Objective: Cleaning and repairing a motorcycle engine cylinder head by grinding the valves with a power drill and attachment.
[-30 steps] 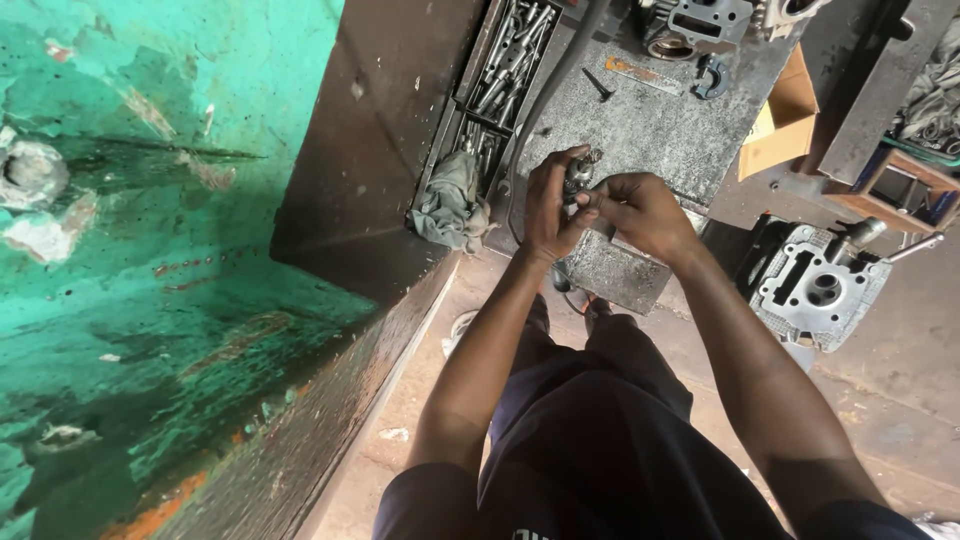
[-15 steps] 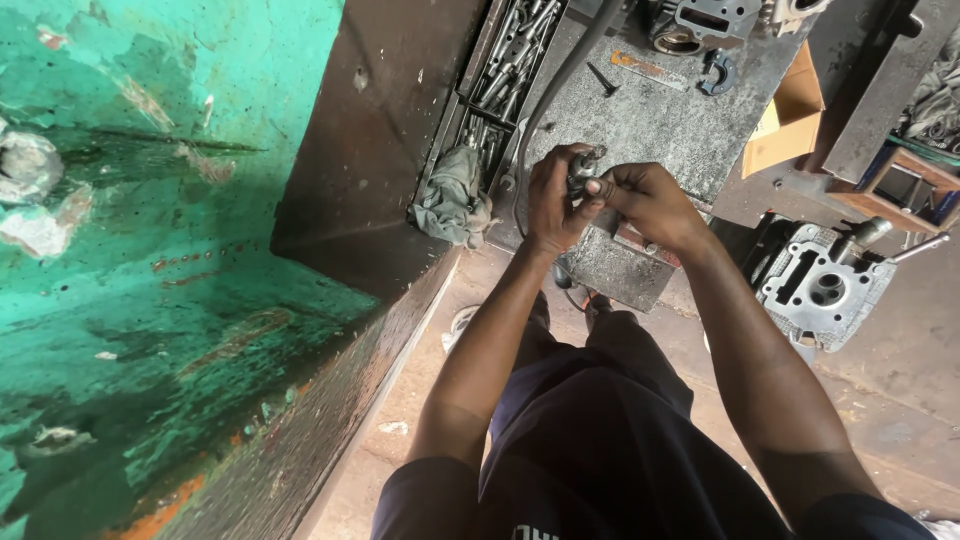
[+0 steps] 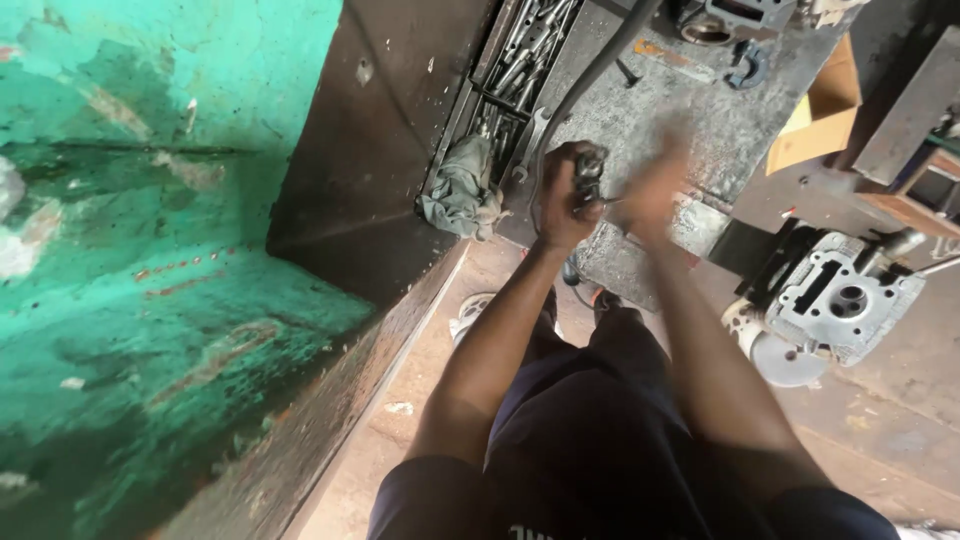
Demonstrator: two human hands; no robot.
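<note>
Over the bench (image 3: pixel 690 100), the left hand (image 3: pixel 562 195) grips a dark part (image 3: pixel 588 180) in closed fingers. Just beside it, the right hand (image 3: pixel 650 190) is blurred; its fingers cannot be read. A rag (image 3: pixel 460 190) lies nearby.

Counter (image 3: pixel 690 110): scuffed, matt grey metal. Rag (image 3: pixel 458 190): grimy cloth. Engine casting (image 3: pixel 840 300): dull cast aluminium. Box (image 3: pixel 815 125): plain cardboard.

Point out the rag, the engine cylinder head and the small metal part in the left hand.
Rag (image 3: pixel 460 192), head view: middle of the crumpled cloth.
Engine cylinder head (image 3: pixel 838 300), head view: its flat silver face.
Small metal part (image 3: pixel 588 172), head view: dark body above the left hand (image 3: pixel 562 200).
</note>
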